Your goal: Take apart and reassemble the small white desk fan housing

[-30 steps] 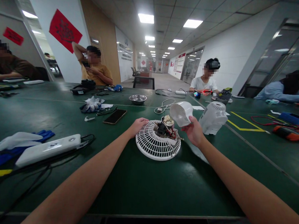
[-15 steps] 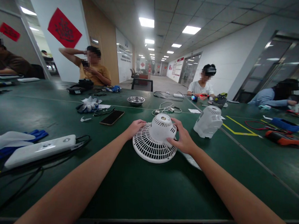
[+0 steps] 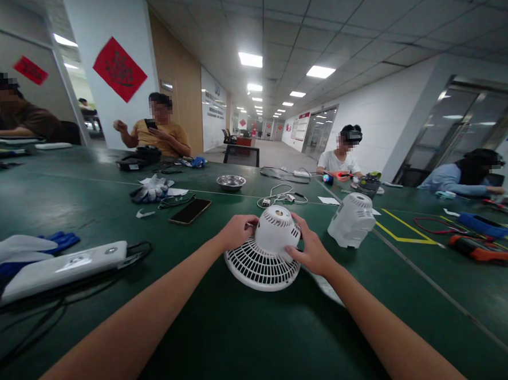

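A white fan head point(image 3: 277, 231) with a slotted motor housing stands on the green table, its round grille point(image 3: 261, 272) facing down. My right hand point(image 3: 311, 248) grips the housing from the right, thumb in front and fingers behind. On the left side, my left hand point(image 3: 240, 232) is closed, with fingers curled against the housing above the grille; whatever they pinch is hidden. A white plastic fan base point(image 3: 353, 221) stands apart to the right. Partly under my right forearm lies a pale flat piece point(image 3: 329, 288).
Beyond the fan lie a metal bowl point(image 3: 231, 183), a white cable point(image 3: 282, 197) and a phone point(image 3: 190, 211). Gloves point(image 3: 150, 189) and a long white device point(image 3: 65, 271) are on the left. An orange multimeter point(image 3: 481, 249) lies right. Several people sit around the table.
My left hand has moved from the grille's rim inward to the housing, and its fingers have curled. My right hand keeps its grip. The view has tilted slightly upward.
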Tool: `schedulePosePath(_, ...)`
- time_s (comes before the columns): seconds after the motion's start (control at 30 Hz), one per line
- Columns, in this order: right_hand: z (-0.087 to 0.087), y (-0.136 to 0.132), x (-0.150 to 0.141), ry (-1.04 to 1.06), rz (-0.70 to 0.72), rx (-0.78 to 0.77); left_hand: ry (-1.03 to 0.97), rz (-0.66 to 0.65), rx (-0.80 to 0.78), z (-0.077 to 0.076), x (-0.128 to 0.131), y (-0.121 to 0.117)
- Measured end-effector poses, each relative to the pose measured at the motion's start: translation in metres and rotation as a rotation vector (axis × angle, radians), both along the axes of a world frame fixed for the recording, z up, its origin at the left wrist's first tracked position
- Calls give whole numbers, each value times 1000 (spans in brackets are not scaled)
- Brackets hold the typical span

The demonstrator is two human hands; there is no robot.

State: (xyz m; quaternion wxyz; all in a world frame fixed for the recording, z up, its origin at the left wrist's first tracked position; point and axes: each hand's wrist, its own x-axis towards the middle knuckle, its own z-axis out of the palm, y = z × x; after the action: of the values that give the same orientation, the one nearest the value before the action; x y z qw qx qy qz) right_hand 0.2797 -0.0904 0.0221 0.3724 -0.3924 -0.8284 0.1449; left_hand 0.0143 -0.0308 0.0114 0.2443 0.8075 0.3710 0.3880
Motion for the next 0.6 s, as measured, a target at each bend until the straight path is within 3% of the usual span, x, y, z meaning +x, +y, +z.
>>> schedulePosePath(0.17,0,-1,-2,47,-31,-84,-6,-134,37,5,-2,-9)
schedulePosePath(0.37,5,-3,2,57,8,-165,159,-131,125,12,-1,-14)
schedulePosePath(0.6,5,-3,-1,-3,-3,-38,189,-103,163,5,1,-12)
